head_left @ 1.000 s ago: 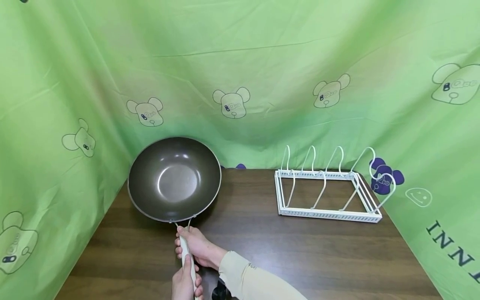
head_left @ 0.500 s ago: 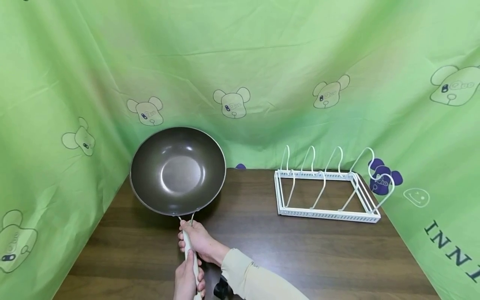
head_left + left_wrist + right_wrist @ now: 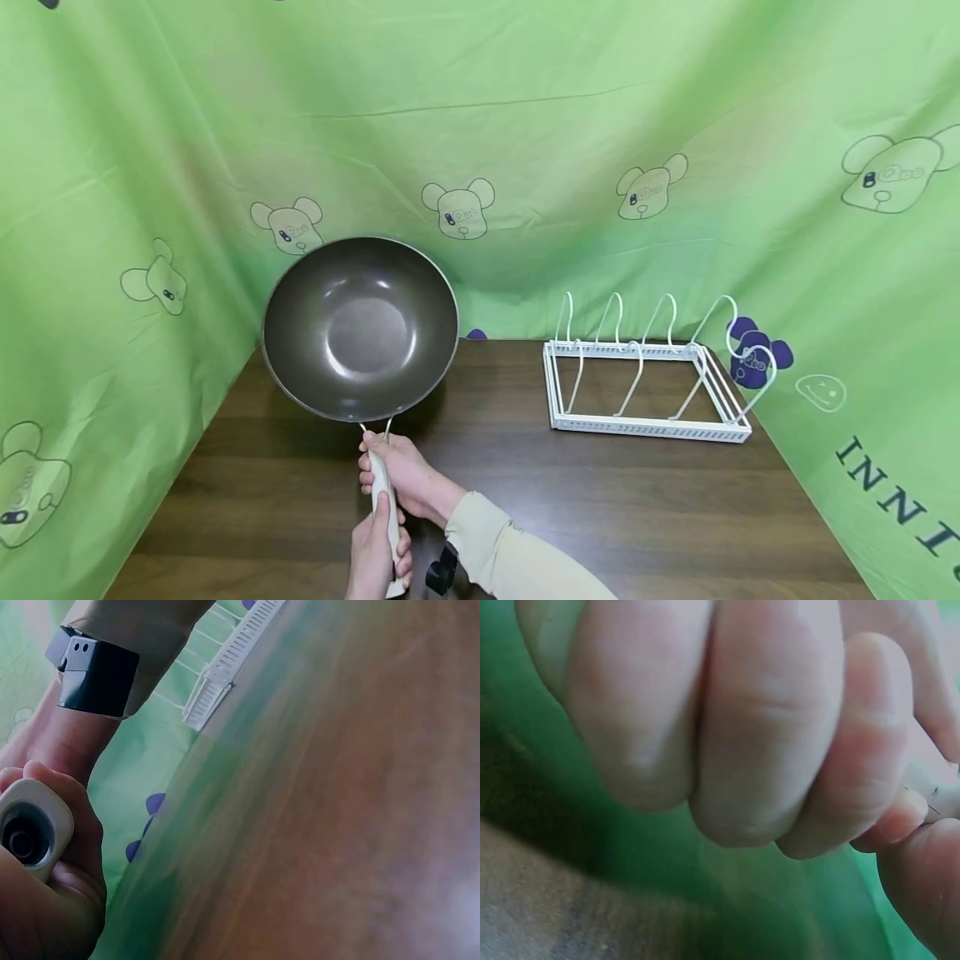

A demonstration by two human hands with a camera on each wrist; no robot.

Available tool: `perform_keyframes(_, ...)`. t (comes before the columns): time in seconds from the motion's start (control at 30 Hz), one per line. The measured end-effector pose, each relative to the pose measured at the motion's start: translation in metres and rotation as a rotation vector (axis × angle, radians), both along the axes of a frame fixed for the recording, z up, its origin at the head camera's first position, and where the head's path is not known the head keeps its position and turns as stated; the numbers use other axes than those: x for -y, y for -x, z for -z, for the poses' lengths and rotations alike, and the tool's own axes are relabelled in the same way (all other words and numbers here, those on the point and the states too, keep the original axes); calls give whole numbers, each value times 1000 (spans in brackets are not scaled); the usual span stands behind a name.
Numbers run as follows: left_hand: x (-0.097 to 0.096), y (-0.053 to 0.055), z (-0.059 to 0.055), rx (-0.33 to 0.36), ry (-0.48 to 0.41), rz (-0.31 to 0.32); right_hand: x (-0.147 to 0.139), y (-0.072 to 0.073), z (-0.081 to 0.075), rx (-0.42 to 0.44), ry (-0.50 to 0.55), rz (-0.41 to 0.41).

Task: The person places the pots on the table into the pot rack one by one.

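Note:
A dark wok with a thin pale rim is held up at the left of the head view, its inside facing me. My right hand grips its pale handle close to the wire fork that joins the pan. Farther down, my left hand grips the same handle near its end. The handle's hollow end shows in the left wrist view between thumb and fingers. Curled fingers of the right hand fill the right wrist view, hiding most of the handle.
A white wire rack with several upright loops stands on the brown wooden table at the right. Green cloth with bear prints hangs behind and at both sides. A black wrist camera sits at my right cuff.
The wok has risen in the head view and shifted slightly right, its inside facing me more. Both hands have moved a little up with it, keeping their grip. The rack has stayed in place.

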State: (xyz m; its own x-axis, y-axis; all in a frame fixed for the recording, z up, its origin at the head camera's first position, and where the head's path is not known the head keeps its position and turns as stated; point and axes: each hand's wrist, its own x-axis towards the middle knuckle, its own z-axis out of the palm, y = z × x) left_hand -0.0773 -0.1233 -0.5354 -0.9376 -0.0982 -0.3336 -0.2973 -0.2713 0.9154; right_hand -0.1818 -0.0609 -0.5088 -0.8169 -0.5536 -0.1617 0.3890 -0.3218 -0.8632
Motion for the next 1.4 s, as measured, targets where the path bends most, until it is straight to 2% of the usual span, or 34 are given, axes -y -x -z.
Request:
perform_keyframes(0.2,-3,6,1,-35,-39,40,-8,5,-3,-13,1,-1)
perform_keyframes(0.4,-7,11,1,-66,-65,34,-12,11,-11,-44,-15,-12)
perform_keyframes(0.6,-10,16,-2,-89,-81,45,-16,15,-17,-64,-38,20)
perform_keyframes(0.83,-12,20,-3,-124,-100,73,-20,14,-25,-97,-71,52)
perform_keyframes(1.0,-13,20,-3,-149,-111,81,-21,11,-29,-122,-84,45)
perform_keyframes(1.2,-16,21,-1,-190,-160,113,-24,10,-32,-153,-93,50)
perform_keyframes(1.4,-18,27,1,-256,-196,148,-26,11,-37,-191,-120,73)
